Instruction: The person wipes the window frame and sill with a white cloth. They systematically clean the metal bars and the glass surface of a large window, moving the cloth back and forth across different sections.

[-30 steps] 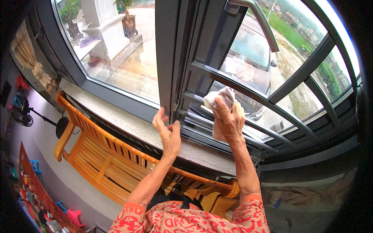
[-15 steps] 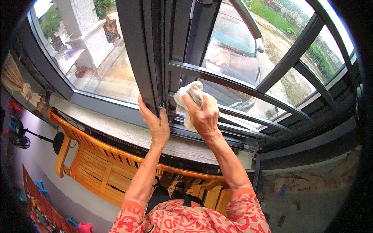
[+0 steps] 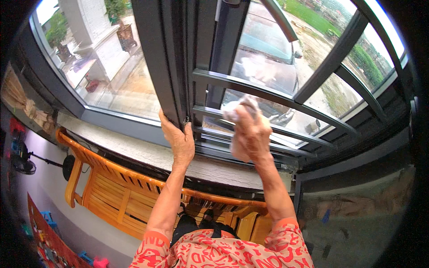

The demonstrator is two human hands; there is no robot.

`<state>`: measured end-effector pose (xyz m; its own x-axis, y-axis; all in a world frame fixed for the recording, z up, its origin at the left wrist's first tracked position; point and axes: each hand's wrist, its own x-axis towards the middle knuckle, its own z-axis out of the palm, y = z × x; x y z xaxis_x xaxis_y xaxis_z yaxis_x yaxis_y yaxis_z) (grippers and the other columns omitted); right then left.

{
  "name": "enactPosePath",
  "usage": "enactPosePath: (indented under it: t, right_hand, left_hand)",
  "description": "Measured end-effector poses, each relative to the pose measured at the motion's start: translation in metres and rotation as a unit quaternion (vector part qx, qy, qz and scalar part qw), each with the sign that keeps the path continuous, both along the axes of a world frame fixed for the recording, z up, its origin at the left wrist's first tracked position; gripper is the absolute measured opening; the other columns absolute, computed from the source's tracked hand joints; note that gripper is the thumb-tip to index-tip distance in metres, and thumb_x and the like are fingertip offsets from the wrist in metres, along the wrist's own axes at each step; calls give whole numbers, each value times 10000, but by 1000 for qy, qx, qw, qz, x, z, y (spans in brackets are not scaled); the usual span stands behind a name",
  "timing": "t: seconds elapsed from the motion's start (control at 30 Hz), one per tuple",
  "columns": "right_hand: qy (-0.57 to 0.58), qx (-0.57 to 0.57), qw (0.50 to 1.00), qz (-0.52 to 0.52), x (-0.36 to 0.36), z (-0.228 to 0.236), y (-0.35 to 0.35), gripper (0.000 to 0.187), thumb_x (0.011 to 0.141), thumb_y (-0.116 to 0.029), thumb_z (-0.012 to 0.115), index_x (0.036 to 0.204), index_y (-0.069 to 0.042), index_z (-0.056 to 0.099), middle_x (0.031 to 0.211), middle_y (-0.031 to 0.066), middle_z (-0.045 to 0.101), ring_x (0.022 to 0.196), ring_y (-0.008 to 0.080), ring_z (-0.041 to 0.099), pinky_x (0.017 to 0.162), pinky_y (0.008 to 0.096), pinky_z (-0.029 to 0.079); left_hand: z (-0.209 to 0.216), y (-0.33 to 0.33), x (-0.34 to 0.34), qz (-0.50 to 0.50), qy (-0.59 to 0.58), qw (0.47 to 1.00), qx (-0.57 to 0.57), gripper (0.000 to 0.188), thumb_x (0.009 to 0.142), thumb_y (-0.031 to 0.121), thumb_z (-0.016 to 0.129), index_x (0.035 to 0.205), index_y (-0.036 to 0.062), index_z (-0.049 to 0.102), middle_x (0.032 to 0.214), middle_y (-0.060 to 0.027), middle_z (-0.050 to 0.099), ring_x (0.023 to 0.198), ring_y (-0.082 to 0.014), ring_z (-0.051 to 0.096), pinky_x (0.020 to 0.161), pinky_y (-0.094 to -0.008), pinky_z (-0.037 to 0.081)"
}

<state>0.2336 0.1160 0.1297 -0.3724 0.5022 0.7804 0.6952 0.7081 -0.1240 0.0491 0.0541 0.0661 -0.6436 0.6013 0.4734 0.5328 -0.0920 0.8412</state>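
Note:
My left hand [image 3: 178,139] is wrapped round the lower part of the dark window sash frame [image 3: 161,58], its thumb by a small latch on the frame's edge. In my right hand [image 3: 254,134] is a bunched white cloth [image 3: 240,149], part of it sticking out above the fingers and part hanging below. The right hand is blurred by motion. It is at the dark horizontal bars [image 3: 277,129] of the window guard, to the right of the sash. Whether the cloth touches a bar or the glass I cannot tell.
A pale window sill [image 3: 120,139] runs below the frame. Under it stands a slatted wooden bench [image 3: 111,192]. Past the bars a parked car [image 3: 263,58] shows outside. A black fan [image 3: 24,164] is at the far left, and a dark glass panel [image 3: 353,214] lies to the right.
My right hand has moved to the right along the bars with the cloth, away from the sash. My left hand keeps its hold on the frame.

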Motion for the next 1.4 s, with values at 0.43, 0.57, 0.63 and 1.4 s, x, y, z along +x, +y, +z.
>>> enactPosePath:
  t: [0.43, 0.57, 0.63, 1.4]
  right_hand:
    - [-3, 104, 994, 24, 33, -13, 7, 398, 709, -85, 724, 1073, -229, 654, 972, 102, 638, 848, 281, 639, 790, 455, 509]
    - [-4, 85, 996, -22, 77, -14, 6, 437, 748, -158, 737, 1164, -223, 620, 1073, 95, 657, 928, 304, 641, 818, 450, 490]
    - [-6, 80, 995, -59, 93, -15, 2, 439, 757, -156, 735, 1173, -229, 614, 1071, 95, 662, 948, 309, 641, 829, 451, 490]
    - [45, 156, 984, -78, 88, -37, 3, 452, 734, -94, 632, 1159, -240, 585, 1044, 83, 584, 939, 278, 570, 890, 461, 404]
  left_hand:
    - [-2, -6, -8, 44, 74, 995, -46, 825, 898, 142, 599, 1485, 3, 37, 1440, -282, 254, 1327, -426, 320, 1097, -488, 276]
    - [1, -4, -5, 37, 66, 996, -52, 820, 904, 158, 597, 1486, 9, 38, 1446, -271, 248, 1341, -422, 304, 1110, -489, 268]
    - [2, -5, -7, 36, 61, 996, -49, 827, 899, 161, 605, 1486, 8, 43, 1440, -268, 255, 1340, -418, 303, 1112, -491, 265]
    - [22, 3, -15, 1, 33, 999, 24, 806, 911, 108, 558, 1497, 42, 8, 1490, -259, 224, 1368, -383, 293, 1127, -457, 248]
